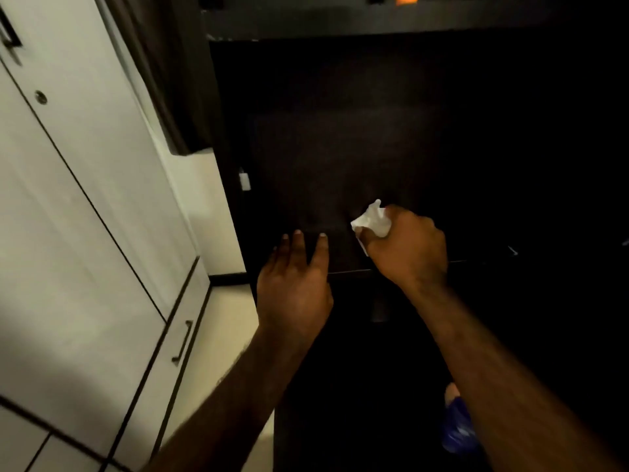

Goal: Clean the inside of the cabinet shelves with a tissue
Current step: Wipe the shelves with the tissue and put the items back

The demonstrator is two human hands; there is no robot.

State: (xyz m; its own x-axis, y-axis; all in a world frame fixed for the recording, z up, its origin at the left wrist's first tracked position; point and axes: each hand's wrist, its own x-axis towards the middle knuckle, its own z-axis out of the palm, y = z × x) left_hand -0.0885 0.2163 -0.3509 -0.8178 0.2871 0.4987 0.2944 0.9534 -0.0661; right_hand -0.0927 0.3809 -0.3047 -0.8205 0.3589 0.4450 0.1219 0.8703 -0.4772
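I am clenching my right hand (406,248) around a crumpled white tissue (372,218), its soft creased folds poking out above my fingers (371,241) against the dark, matte cabinet shelf (340,165). I am resting my left hand (294,284) released, its fingers spread flat on the shelf's front edge, just left of the tissue. Glossy white cupboard doors (85,199) are standing well left.
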